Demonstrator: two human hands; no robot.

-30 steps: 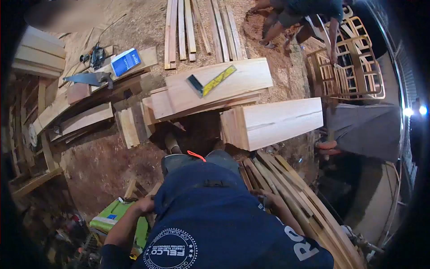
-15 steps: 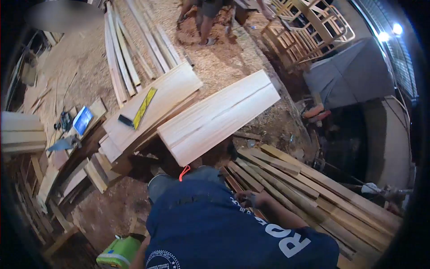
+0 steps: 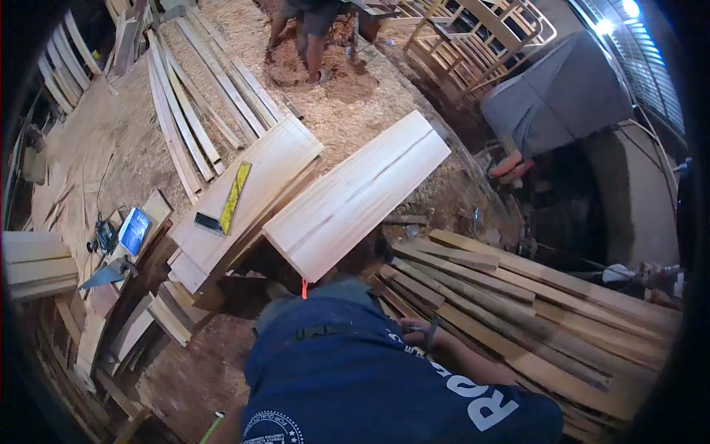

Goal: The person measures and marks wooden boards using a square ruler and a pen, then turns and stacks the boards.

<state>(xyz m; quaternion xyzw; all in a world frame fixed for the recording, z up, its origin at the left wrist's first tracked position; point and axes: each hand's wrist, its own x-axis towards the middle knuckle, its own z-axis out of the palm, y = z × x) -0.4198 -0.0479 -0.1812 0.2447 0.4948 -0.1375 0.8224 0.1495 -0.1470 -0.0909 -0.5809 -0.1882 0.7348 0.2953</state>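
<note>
The right hand [image 3: 416, 332] is near the planks [image 3: 518, 354]; I cannot tell its grip. The left hand is out of sight.

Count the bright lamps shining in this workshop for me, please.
2. The lower lamp shines at the upper right, above the grey sheet; the upper lamp is just right of it, near the picture's top edge. Others may be hidden beyond the dark border.
</note>
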